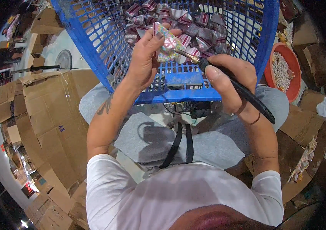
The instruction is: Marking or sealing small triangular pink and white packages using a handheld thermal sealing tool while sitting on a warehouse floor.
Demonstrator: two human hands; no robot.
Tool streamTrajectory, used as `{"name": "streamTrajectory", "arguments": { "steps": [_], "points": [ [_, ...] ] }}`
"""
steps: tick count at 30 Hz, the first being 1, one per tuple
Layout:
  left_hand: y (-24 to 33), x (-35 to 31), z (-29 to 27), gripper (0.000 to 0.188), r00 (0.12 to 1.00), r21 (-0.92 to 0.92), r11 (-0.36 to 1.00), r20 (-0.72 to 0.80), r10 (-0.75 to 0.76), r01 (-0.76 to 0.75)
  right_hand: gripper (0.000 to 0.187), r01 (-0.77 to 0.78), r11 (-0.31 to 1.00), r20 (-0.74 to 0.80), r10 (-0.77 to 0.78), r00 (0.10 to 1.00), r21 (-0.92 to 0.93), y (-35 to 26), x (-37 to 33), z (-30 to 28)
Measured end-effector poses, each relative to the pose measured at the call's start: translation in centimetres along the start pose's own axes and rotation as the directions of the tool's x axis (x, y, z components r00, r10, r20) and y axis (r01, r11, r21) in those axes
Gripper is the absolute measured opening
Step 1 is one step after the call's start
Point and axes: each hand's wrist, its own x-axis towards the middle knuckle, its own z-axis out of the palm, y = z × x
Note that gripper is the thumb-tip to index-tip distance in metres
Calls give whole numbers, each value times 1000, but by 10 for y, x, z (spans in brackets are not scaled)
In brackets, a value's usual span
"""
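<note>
My left hand [144, 55] pinches a small clear packet [167, 46] of pastel beads with a pink and white label, above the near part of a blue plastic basket [205, 95]. In my right hand [232, 78] is a soldering iron [245, 92] with a black handle, a brass collar and a thin metal shaft. Its shaft points left, and the tip meets the packet's right side or lies just in front of it; I cannot tell which. Many similar clear packets [205, 34] with dark red and white labels lie inside the basket beyond my hands.
Right of the basket stands a red basin [298, 82] holding many small pale pieces. Flattened cardboard [51, 122] covers the floor at left, with more cardboard boxes [301, 126] at right. A round grey disc [63, 59] lies on the floor at far left. My knees flank the basket.
</note>
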Motion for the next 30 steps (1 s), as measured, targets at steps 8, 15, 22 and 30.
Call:
{"name": "streamTrajectory", "arguments": {
  "steps": [8,15,22,30],
  "points": [
    [-3,0,-3,59,1000,9,1000,15,22,-22,18,78,995,9,-78,997,-59,-2,3,-2],
    [-5,-1,-2,58,998,32,997,13,67,-68,16,46,998,-20,-47,999,-34,-1,2,1],
    [-4,-1,-1,56,997,32,997,24,67,-68,16,-76,997,3,76,997,15,-7,2,-1],
    [-6,0,-1,54,997,29,997,18,74,-75,16,-59,998,31,60,998,-10,-6,3,0]
  ]
}}
